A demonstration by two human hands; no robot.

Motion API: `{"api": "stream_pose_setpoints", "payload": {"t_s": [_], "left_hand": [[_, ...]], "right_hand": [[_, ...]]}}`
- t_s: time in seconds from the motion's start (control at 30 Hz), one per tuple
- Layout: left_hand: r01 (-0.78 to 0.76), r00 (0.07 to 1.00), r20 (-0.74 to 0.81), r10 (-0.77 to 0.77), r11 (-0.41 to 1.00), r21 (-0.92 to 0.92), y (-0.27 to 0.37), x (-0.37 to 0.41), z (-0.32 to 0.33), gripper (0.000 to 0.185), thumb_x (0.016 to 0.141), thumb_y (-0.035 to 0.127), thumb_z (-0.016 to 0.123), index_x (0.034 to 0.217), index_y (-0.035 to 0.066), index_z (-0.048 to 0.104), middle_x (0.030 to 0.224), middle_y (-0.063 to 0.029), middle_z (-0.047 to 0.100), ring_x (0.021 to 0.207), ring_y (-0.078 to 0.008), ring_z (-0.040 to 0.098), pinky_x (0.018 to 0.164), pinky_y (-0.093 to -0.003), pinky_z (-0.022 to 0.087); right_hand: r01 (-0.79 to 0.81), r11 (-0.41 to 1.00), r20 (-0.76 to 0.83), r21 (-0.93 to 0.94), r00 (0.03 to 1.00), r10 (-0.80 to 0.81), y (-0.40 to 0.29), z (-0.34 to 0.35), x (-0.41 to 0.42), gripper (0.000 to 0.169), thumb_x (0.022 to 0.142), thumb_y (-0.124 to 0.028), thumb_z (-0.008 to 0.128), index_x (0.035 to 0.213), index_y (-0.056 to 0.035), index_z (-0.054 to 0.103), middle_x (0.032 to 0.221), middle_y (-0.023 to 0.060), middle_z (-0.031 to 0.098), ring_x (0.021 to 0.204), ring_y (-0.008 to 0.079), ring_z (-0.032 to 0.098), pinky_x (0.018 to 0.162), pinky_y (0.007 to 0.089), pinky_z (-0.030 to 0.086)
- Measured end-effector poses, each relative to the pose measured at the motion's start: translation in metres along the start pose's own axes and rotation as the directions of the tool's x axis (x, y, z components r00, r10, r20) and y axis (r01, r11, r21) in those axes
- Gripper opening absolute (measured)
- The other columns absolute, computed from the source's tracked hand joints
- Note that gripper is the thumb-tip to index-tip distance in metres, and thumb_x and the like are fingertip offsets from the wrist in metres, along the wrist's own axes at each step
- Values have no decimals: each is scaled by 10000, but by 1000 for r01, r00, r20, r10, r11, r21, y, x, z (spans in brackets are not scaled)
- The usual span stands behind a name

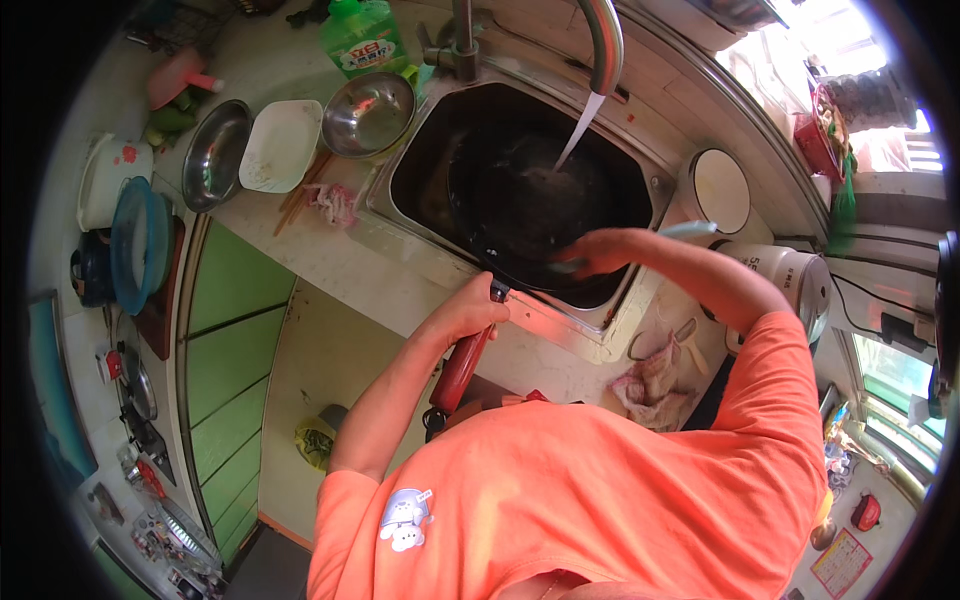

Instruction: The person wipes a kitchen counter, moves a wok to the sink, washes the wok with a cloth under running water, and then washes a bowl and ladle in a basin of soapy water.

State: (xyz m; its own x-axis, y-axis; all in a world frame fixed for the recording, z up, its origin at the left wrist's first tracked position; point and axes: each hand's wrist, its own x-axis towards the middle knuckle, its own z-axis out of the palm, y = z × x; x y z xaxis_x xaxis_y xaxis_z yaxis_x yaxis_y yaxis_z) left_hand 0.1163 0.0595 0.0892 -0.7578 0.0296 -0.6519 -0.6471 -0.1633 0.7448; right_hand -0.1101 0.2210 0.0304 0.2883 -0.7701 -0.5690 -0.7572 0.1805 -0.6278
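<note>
My left hand [474, 306] grips the dark red handle [461, 371] of a black wok [480, 225], which rests tilted in the steel-rimmed sink [420, 154]. Water runs in a stream [579, 133] from the curved faucet [606, 52] into the wok. Inside the near right part of the wok is my right hand [600, 253], blurred, its fingers closed around something pale. A light blue handle [688, 229] sticks out past my right forearm, in line with that hand. The tool's working end is mostly hidden.
Left of the sink stand a metal bowl [369, 115], a white dish [281, 146], another metal bowl [217, 156], chopsticks [294, 201] and a crumpled cloth [332, 204]. A green detergent bottle [364, 37] stands behind. At right are a rice cooker [795, 281], a peeler [691, 345] and a rag [652, 382].
</note>
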Motion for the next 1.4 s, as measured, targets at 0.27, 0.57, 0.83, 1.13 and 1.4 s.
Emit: {"api": "stream_pose_setpoints", "payload": {"t_s": [0.27, 0.57, 0.83, 1.13, 1.4], "left_hand": [[-11, 1000, 21, 12, 999, -45, -3, -1, -4, 218, 673, 49, 559, 860, 8, 453, 692, -44, 476, 437, -113, 479, 393, -250, 416], [9, 1000, 13, -8, 999, -51, -6, 1, -7, 233, 657, 32, 541, 866, -7, 445, 673, -54, 484, 444, -124, 493, 399, -256, 416], [-8, 1000, -13, 7, 998, -59, -6, -1, 0, 237, 653, 28, 534, 856, -6, 416, 650, -52, 464, 442, -132, 497, 394, -268, 415], [-28, 997, -73, 24, 999, -43, 5, -13, 10, 226, 663, 36, 541, 838, -9, 406, 670, -71, 471, 449, -150, 505, 390, -293, 415], [-17, 997, -70, 12, 997, -74, -7, -10, 4, 236, 652, 19, 542, 829, -6, 388, 656, -78, 457, 434, -158, 505, 384, -297, 415]], "right_hand": [[-140, 981, 4, 130, 990, 141, -25, 1, 17, 522, 737, -277, 617, 1232, -206, 466, 989, 156, 601, 941, 303, 571, 777, 382, 463], [-352, 901, -66, -252, 936, 347, -11, 4, 15, 297, 722, -239, 610, 1008, -158, 603, 939, 92, 633, 871, 289, 609, 676, 394, 512], [-667, 593, -581, -452, 724, 371, 93, -7, 54, 126, 766, -210, 535, 798, -128, 626, 721, 98, 633, 625, 254, 637, 506, 381, 499], [6, 759, -634, 651, 553, 540, -7, -49, 181, 604, 837, -311, 543, 1351, -164, 262, 773, 119, 584, 576, 191, 569, 450, 301, 448], [56, 733, -164, 677, 984, 76, -69, -54, 90, 538, 861, -234, 538, 1342, -195, 301, 592, 15, 461, 449, 88, 433, 380, 235, 365]]}}
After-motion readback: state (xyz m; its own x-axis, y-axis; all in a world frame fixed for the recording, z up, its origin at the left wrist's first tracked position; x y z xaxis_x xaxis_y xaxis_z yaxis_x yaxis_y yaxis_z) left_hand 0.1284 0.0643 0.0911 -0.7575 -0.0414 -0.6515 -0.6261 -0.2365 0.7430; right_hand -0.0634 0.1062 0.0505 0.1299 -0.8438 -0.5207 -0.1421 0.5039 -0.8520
